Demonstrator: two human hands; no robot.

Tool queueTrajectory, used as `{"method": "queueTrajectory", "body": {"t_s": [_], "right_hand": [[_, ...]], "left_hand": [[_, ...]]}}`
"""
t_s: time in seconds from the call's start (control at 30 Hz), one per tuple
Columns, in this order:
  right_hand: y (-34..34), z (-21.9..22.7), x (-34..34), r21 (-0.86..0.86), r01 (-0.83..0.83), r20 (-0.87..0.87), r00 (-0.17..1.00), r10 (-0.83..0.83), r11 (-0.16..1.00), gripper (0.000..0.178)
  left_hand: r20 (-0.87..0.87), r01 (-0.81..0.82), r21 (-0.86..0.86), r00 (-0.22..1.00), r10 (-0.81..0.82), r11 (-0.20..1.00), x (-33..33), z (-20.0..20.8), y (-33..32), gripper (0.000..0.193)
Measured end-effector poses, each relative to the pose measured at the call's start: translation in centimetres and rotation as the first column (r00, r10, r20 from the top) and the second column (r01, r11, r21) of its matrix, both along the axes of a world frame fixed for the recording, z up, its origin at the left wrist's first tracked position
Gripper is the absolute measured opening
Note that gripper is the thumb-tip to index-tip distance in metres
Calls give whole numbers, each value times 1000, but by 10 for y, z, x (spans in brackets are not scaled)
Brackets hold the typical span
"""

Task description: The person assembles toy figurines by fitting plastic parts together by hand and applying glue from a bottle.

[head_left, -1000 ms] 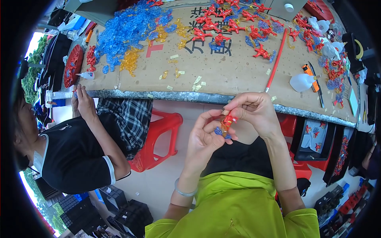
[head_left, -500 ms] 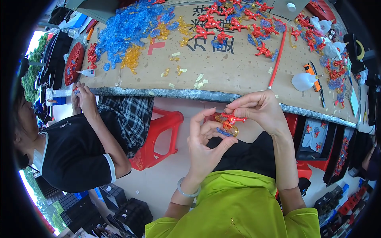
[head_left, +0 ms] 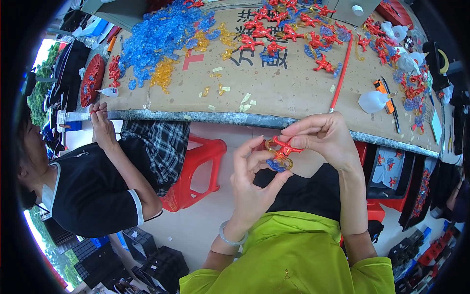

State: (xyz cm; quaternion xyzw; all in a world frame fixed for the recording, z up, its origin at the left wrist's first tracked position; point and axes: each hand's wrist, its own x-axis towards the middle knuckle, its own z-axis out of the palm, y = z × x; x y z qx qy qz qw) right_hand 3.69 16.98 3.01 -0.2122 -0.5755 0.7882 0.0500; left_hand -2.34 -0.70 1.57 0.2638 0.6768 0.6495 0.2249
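Between my hands, over my lap, is a small red toy figure [head_left: 284, 149] joined with a clear yellow curved piece and a clear blue piece [head_left: 278, 165]. My left hand [head_left: 254, 171] curls round the blue and yellow lower part, its thumb and fingers on either side. My right hand [head_left: 320, 137] pinches the red figure's upper right side between thumb and forefinger. Just how the pieces join is too small to make out. Many like red figures [head_left: 264, 32] with blue bases lie on the table [head_left: 186, 98] ahead.
At the far left lie heaps of clear blue pieces [head_left: 156, 39] and yellow pieces [head_left: 164, 73]. A red stick [head_left: 342, 73], a white squeeze bottle [head_left: 372, 101] and an orange cutter [head_left: 384, 93] are to the right. A co-worker [head_left: 93, 181] sits at left beside a red stool [head_left: 200, 161].
The red figure has turned slightly in my fingers, showing more of its body. My right thumb has shifted on it. At left, the co-worker's hands have moved a little.
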Motion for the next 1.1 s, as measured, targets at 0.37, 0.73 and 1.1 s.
{"method": "queueTrajectory", "body": {"t_s": [0.37,0.73,1.1], "right_hand": [[-11,10,0,212,51,-5,999,-51,976,29],[-22,19,-2,528,70,-85,996,-29,846,33],[-23,15,-5,464,69,-105,994,-23,883,37]], "left_hand": [[213,23,91,976,-42,996,-1,2,3,64],[416,35,132,905,-87,991,-8,0,0,24],[332,-29,72,943,3,997,-6,-2,-3,24]]}}
